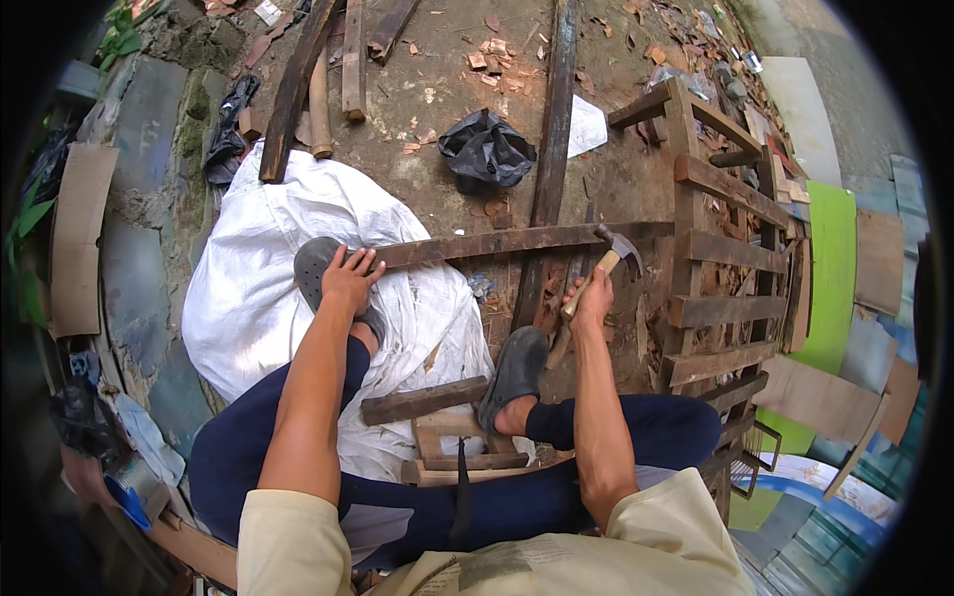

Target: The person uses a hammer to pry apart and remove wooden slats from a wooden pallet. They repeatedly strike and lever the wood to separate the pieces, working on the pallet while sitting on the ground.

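Observation:
A long, narrow wooden plank [487,243] lies crosswise in front of me, its right end at a slatted wooden frame [686,238]. My left hand [350,281] rests on the plank's left end with fingers spread, beside my grey clog [311,266]. In my right hand [593,300] is a claw hammer [624,248], gripped by its light wooden handle. The hammer's head is up over the right part of the plank. Whether it touches the wood I cannot tell.
Under my left foot spreads a white sack [268,268]. A black plastic bag [487,149] sits on the ground beyond the plank. A long dark beam [555,129] passes the plank's middle. Short wood pieces [427,399] lie between my legs, and a green board [830,288] stands at right.

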Motion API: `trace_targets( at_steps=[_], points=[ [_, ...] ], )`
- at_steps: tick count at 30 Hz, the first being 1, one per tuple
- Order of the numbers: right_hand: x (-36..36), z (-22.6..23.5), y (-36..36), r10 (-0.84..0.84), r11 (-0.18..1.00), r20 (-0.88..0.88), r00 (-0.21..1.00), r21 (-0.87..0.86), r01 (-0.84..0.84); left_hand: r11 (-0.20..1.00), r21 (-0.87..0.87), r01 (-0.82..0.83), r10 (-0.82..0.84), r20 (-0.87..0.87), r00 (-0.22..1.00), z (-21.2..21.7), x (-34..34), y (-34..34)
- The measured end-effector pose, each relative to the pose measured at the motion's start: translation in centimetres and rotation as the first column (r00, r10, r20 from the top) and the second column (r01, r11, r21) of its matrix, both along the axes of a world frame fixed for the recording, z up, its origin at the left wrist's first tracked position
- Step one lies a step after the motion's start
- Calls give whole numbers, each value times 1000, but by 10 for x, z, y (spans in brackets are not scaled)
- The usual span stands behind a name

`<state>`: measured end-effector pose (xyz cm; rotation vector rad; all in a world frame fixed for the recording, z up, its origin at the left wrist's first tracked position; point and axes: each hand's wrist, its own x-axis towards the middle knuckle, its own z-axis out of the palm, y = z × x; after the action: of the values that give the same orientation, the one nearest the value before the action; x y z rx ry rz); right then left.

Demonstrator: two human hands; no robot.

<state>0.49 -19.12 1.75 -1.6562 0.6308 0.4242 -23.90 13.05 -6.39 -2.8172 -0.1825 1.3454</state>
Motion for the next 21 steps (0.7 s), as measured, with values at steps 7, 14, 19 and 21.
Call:
trace_targets(
  at_steps=[7, 14, 19, 21],
  points=[
    [-29, -4, 15, 451, 882, -323, 832, 23, -470, 999, 5, -37, 37, -96, 995, 20, 11, -3],
    [-36, -18, 44, 177, 984, -37, 984, -16, -177, 1000, 2, -29, 29, -86, 996, 26, 13, -3],
    [-57, -6, 29, 447, 864, -318, 836, -91, -496, 999, -11, -45, 44, -128, 991, 25, 12, -5],
    [-88, 7, 26, 478, 822, -274, 835, -197, -535, 999, -1, -49, 49, -130, 990, 25, 8, -2]
  ],
)
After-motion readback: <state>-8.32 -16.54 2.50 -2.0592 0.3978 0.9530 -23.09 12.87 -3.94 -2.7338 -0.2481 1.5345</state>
